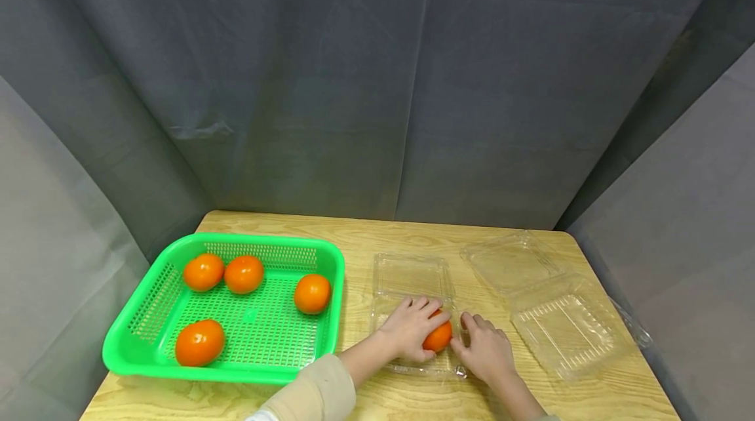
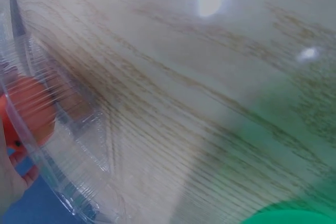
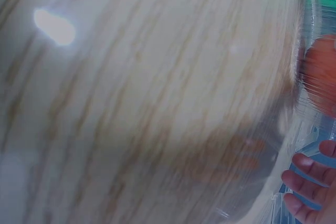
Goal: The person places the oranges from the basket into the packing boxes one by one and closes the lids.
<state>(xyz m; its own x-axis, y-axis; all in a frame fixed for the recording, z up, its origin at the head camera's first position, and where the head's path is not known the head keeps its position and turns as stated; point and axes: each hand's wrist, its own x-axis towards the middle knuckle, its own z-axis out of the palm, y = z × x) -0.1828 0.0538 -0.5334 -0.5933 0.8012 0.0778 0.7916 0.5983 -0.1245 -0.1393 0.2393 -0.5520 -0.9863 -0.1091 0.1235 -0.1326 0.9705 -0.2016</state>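
Lower centre: my left hand (image 1: 409, 330) curls fingers round orange (image 1: 438, 336) in clear box (image 1: 411, 277), likely steadying it; right hand (image 1: 487, 350) alongside, fingers spread.

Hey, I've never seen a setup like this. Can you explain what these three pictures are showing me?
There is no robot here, just a person's two bare hands. The wide picture comes from a camera worn on the head, looking forward and down. The other two come from cameras on the left and right wrists.

On the wooden table are a green plastic basket with four orange fruits, and two open clear plastic boxes, one by the hands and one farther right.

The left hand holds a fifth fruit inside the nearer box. The right hand is by that box's right edge, holding nothing; I can't tell whether it touches the plastic.
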